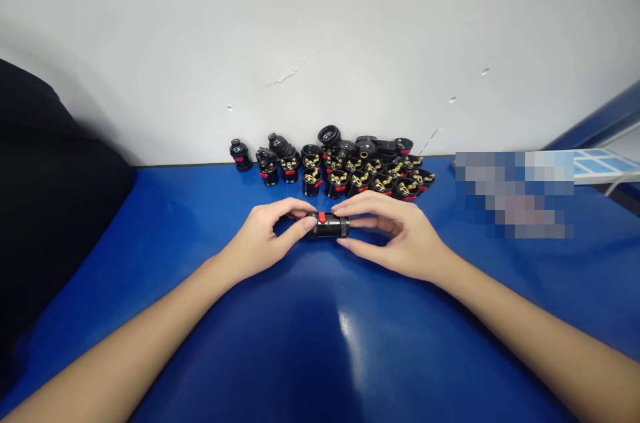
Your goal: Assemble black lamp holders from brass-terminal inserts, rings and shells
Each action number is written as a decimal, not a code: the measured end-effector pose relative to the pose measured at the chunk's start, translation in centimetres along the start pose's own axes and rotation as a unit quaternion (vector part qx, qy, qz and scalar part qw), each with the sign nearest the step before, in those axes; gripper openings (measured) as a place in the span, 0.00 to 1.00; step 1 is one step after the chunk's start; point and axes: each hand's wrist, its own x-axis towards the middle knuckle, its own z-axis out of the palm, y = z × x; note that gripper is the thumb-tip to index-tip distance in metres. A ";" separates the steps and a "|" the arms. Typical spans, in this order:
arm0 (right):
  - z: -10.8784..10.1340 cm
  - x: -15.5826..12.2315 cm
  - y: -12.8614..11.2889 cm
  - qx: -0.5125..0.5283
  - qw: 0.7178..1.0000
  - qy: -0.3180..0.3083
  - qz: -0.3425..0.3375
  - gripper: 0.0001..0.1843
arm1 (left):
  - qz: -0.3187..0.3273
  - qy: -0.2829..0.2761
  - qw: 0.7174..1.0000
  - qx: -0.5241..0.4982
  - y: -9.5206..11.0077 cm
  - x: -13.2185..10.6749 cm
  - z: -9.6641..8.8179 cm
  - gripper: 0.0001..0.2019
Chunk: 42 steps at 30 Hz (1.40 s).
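A black lamp holder (330, 228) with a red switch lies on its side between my hands, just above the blue tabletop. My left hand (270, 230) pinches its left end between thumb and fingers. At the other end, the fingertips and thumb of my right hand (395, 230) reach around the ribbed ring from above and below. Just beyond my hands stand several open black lamp holder shells (359, 184) with brass contacts inside and red switches. Black caps (367, 146) lie among them. A closed lamp holder (241, 155) stands upright at the left of the group.
The blue table (240, 343) meets a white wall (200, 43) behind the parts. Black fabric (50, 210) hangs over the left side. At the right are a blurred-out patch (515, 196) and a white panel with blue squares (605, 163).
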 end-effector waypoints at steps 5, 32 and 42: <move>-0.1 0.1 -0.2 -0.007 1.000 0.001 -0.002 0.21 | 0.057 0.016 0.998 -0.027 -0.4 0.0 0.0 0.29; -0.2 0.1 0.0 -0.033 0.999 0.000 -0.029 0.19 | -0.003 -0.011 0.998 0.056 0.4 -0.2 0.1 0.15; 0.1 0.0 0.3 0.020 0.998 -0.006 0.051 0.24 | 0.016 0.020 0.999 0.025 0.7 -0.2 0.2 0.17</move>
